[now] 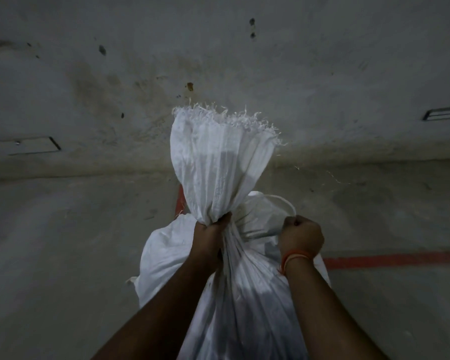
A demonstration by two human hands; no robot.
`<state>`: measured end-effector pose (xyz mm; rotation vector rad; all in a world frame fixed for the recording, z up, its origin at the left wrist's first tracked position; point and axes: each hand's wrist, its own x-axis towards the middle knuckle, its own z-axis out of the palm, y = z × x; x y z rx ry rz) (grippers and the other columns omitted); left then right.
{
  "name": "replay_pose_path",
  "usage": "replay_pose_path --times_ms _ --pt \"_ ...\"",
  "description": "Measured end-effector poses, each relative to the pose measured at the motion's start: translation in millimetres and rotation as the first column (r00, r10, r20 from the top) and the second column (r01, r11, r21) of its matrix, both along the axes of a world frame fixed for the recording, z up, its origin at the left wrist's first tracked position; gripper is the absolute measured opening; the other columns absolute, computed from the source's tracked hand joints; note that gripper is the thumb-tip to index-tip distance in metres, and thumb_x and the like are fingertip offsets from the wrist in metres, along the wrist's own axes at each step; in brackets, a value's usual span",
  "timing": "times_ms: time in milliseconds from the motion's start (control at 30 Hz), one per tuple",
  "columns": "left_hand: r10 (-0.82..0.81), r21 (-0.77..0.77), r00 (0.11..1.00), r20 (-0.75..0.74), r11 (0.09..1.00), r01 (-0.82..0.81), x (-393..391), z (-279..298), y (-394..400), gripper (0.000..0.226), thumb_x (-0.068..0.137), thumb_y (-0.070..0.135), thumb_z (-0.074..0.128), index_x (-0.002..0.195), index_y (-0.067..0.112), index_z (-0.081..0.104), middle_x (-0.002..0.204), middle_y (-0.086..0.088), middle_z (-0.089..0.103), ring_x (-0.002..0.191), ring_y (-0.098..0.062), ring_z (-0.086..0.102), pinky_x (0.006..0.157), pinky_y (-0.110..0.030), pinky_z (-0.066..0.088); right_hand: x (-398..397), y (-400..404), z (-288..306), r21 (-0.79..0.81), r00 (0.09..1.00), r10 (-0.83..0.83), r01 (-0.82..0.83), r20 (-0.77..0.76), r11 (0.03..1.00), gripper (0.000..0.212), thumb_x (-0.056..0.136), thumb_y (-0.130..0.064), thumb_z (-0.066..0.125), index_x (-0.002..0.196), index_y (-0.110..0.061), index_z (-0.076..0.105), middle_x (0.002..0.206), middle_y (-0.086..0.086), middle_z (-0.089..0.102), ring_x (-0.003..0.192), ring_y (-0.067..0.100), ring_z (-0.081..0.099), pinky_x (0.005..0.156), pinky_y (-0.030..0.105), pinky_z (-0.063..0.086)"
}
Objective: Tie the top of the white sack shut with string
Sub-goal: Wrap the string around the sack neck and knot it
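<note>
A full white woven sack (244, 294) stands upright in front of me, its top gathered into a tight neck. Above the neck the loose mouth (218, 157) fans upward with a frayed edge. My left hand (211, 235) is clenched around the neck from the left. My right hand (300, 235), with an orange thread at the wrist, is a fist on a white string (283, 203). The string arcs from that fist over to the back of the neck, and a lower strand runs back toward the neck. Whether a knot exists is hidden.
The sack stands on a grey concrete floor (63, 255) marked with a red painted line (390, 259). A stained concrete wall (218, 61) rises close behind, with a vent slot (443, 113) at right and a recessed panel (34, 145) at left.
</note>
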<state>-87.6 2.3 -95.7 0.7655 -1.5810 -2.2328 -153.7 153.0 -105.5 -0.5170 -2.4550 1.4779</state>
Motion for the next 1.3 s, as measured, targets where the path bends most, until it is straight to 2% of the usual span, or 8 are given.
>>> replay_pose_path --times_ms 233,333,467,733,833,1000,1167,1300 --pt "-0.13 -0.26 0.991 -0.015 0.958 0.121 4 11 -5 0.035 0.089 0.002 0.069 0.11 0.029 0.059 0.106 0.01 0.071 0.095 0.002 0.07 0.08 -0.017 0.058 -3 -22 3 0.134 0.72 0.694 -0.687 -0.006 0.714 0.018 0.092 -0.01 0.063 0.091 -0.003 0.08 0.093 0.013 0.078 0.088 0.026 0.07 0.084 0.037 0.054" --pt "-0.082 -0.504 0.996 0.019 0.86 0.08 5 13 -10 0.037 0.084 0.006 0.078 0.095 0.036 0.059 0.089 0.03 0.067 0.088 0.018 0.063 0.073 -0.004 0.05 -5 -24 6 0.084 0.632 0.771 -0.775 0.078 0.627 0.042 0.094 -0.017 0.065 0.055 -0.032 0.068 0.06 -0.011 0.065 0.062 0.004 0.059 0.07 0.027 0.046" --pt "-0.045 -0.791 0.987 0.156 0.592 0.152 9 21 -14 0.05 0.075 0.058 0.067 0.115 0.029 0.059 0.12 0.006 0.07 0.118 -0.018 0.063 0.099 -0.045 0.05 0 -24 10 -0.002 0.614 0.785 -0.788 0.081 0.616 0.061 0.095 -0.023 0.064 0.036 -0.034 0.056 0.039 -0.017 0.052 0.045 -0.002 0.049 0.058 0.02 0.039" --pt "0.011 -0.742 0.966 0.258 0.643 0.19 15 21 -5 0.043 0.095 0.047 0.059 0.121 0.013 0.067 0.12 -0.008 0.071 0.115 -0.025 0.063 0.083 -0.019 0.037 24 -21 19 0.09 0.457 0.872 -0.889 0.176 0.448 0.016 0.091 -0.019 0.057 0.087 -0.011 0.07 0.071 0.002 0.069 0.064 0.017 0.062 0.071 0.034 0.053" --pt "0.012 -0.719 0.949 0.317 0.655 0.232 12 20 0 0.047 0.095 0.052 0.057 0.122 0.014 0.066 0.121 -0.006 0.07 0.116 -0.024 0.063 0.082 -0.018 0.036 49 -18 20 0.099 0.445 0.868 -0.895 0.22 0.434 0.033 0.078 -0.042 0.07 0.096 -0.014 0.066 0.083 -0.002 0.068 0.074 0.011 0.062 0.075 0.032 0.052" --pt "-0.086 -0.566 0.859 0.504 0.718 0.404 15 29 -5 0.088 0.06 0.073 0.077 0.126 0.016 0.063 0.12 -0.004 0.069 0.113 -0.022 0.065 0.093 -0.033 0.053 72 -21 7 0.319 0.642 0.744 -0.755 0.184 0.573 0.036 0.079 -0.027 0.07 0.113 -0.016 0.067 0.102 0.011 0.074 0.099 0.031 0.068 0.085 0.035 0.055" --pt "0.035 -0.714 0.893 0.449 0.615 0.335 62 27 -8 0.028 0.083 0.036 0.067 0.074 0.011 0.063 0.075 -0.008 0.069 0.075 -0.023 0.064 0.069 -0.034 0.046 75 -20 6 0.319 0.678 0.719 -0.722 0.152 0.614 0.01 0.085 -0.019 0.062 0.084 -0.01 0.065 0.079 0.012 0.069 0.081 0.033 0.067 0.073 0.035 0.052" --pt "0.017 -0.291 0.93 0.366 0.952 0.097 91 27 7 0.018 0.095 0.014 0.052 0.11 0.013 0.063 0.084 -0.008 0.072 0.07 -0.02 0.068 0.063 -0.031 0.056 89 -15 9 0.225 0.659 0.726 -0.751 0.197 0.621 0.017 0.077 -0.026 0.065 0.091 -0.017 0.068 0.078 0.0 0.072 0.077 0.02 0.068 0.074 0.033 0.056"
